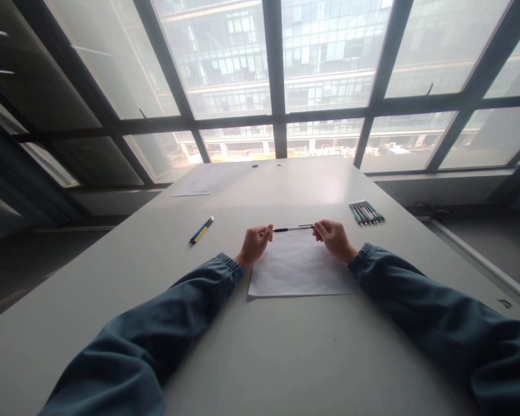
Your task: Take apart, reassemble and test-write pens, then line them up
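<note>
Between my two hands a pen (293,229) with a clear barrel, a black grip and a dark clip is held level. My left hand (255,243) pinches its black grip end, and my right hand (333,238) pinches the end with the clip. Below the pen a white sheet of paper (301,271) lies on the white table (260,352). Left of my left hand lie blue and yellow pens (201,231), side by side. Beyond my right hand several pens (367,212) with green, black and clear parts lie in a neat row.
More white paper (199,180) lies at the table's far left. Two small dark round spots (255,166) show near the far edge. Large windows with dark frames (277,86) stand behind the table. A curtain (17,167) hangs at the left.
</note>
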`<action>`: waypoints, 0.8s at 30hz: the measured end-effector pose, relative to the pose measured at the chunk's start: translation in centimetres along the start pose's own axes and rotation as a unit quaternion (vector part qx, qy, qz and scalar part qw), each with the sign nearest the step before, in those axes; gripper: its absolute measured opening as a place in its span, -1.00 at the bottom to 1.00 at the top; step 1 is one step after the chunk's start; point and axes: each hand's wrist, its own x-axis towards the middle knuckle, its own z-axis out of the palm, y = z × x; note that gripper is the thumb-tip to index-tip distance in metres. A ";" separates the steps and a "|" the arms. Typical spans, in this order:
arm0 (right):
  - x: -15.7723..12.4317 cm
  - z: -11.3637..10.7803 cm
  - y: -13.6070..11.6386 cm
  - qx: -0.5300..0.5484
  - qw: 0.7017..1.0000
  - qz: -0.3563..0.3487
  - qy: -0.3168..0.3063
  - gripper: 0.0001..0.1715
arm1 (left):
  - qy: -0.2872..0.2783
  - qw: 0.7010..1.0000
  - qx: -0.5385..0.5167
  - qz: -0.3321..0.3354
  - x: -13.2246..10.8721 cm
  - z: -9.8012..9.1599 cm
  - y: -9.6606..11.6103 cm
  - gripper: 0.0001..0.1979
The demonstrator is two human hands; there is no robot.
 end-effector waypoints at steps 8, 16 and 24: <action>0.0 0.0 0.2 0.001 1.000 0.000 -0.002 -0.42 | -0.003 1.000 0.003 -0.007 -0.1 -0.1 0.2 -0.42; 0.0 0.1 -0.1 0.000 1.000 0.003 -0.003 -0.39 | -0.003 1.000 0.008 -0.003 -0.1 0.1 -0.3 -0.40; -0.1 0.1 -0.1 -0.009 1.000 0.003 -0.004 -0.38 | -0.008 1.000 0.012 0.003 -0.1 0.0 -0.2 -0.38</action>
